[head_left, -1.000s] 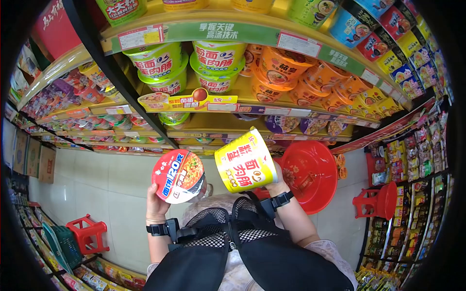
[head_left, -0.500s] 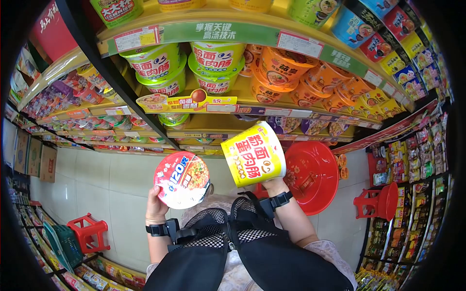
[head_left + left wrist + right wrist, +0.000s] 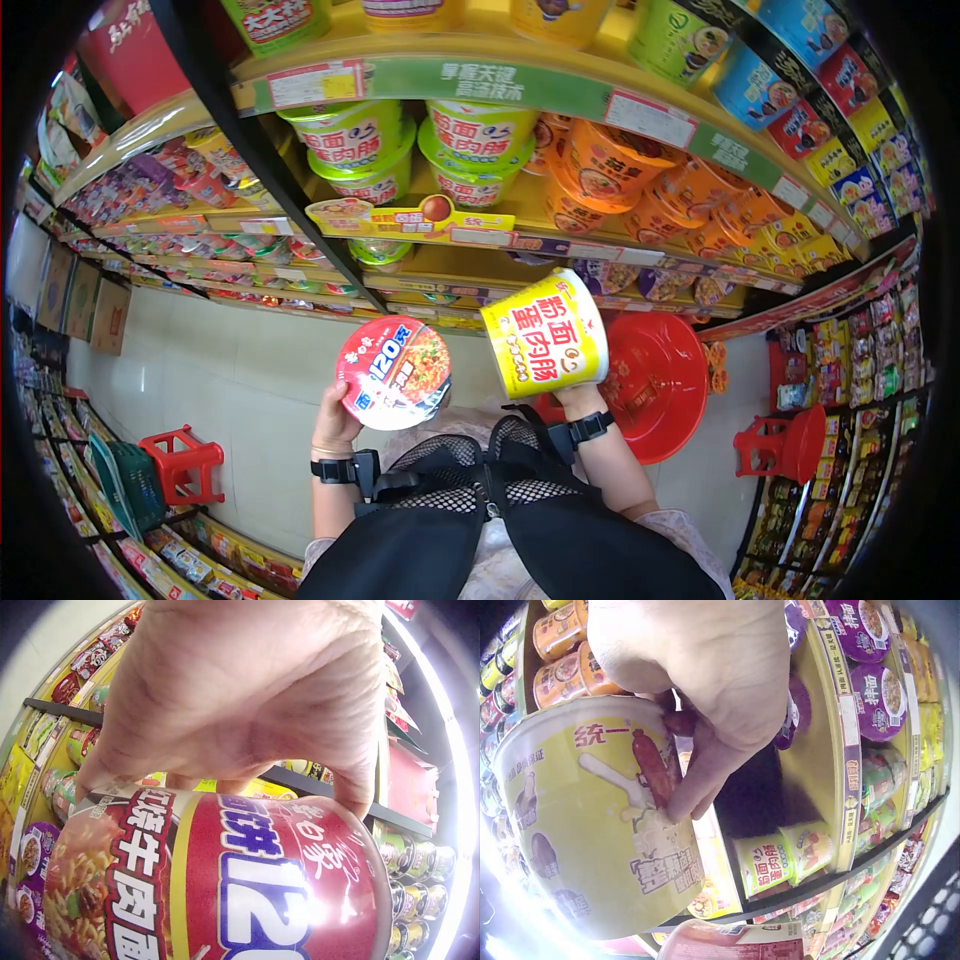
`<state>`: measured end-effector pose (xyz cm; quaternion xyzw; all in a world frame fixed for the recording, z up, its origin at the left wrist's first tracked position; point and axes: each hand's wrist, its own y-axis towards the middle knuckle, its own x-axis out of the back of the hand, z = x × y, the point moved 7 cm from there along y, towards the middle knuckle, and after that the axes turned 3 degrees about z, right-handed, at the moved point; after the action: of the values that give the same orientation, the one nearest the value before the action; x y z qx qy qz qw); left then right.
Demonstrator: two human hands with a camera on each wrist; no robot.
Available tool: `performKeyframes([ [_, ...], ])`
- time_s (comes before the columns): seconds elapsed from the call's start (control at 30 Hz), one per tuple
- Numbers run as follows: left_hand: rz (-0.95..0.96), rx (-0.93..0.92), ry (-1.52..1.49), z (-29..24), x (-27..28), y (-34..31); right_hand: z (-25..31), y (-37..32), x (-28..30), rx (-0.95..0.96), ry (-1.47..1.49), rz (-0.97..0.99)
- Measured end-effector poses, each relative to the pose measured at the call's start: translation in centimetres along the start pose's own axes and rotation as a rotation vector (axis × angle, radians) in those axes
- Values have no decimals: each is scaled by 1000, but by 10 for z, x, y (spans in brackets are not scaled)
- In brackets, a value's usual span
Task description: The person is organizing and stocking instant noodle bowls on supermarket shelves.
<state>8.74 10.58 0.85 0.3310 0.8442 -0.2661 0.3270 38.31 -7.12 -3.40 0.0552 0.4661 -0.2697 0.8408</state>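
In the head view my left hand (image 3: 338, 418) grips a red instant noodle cup (image 3: 390, 365) at its left side. The left wrist view shows thumb and fingers spread around the cup (image 3: 262, 885), its printed noodle picture and white lettering facing up. To the right, my right hand (image 3: 580, 400) holds a larger yellow instant noodle tub (image 3: 540, 335) from below, tilted, with its pale rim toward the right. From the right wrist, bent fingers (image 3: 697, 776) press on the yellow wall beside a printed sausage. The two containers are held side by side, apart, in front of the body.
Shelves ahead hold green noodle tubs (image 3: 475, 135) and orange noodle tubs (image 3: 610, 165). A big red basin (image 3: 655, 400) stands below, right of the yellow tub. Red stools (image 3: 185, 465) and a dark green basket (image 3: 125, 480) stand on the floor. Packed racks flank both sides.
The yellow tub has turned in my right hand, so its lettering sits differently. The red cup has tilted slightly. The whole head view has shifted, moving the shelves rightward. Both hands keep their hold.
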Motion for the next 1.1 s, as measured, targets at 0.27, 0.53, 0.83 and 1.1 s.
performKeyframes([
  [0.27,-2,54,-81,14,-9,5,5,-9,-4,-84,44,11],
  [0.53,-110,156,265,26,5,11,10,-10,1,-193,-126,-30],
  [0.83,83,65,220,19,-26,23,46,6,-85,-43,-371,19],
  [1.1,88,75,288,19,-16,22,22,5,-25,-57,-422,-130],
])
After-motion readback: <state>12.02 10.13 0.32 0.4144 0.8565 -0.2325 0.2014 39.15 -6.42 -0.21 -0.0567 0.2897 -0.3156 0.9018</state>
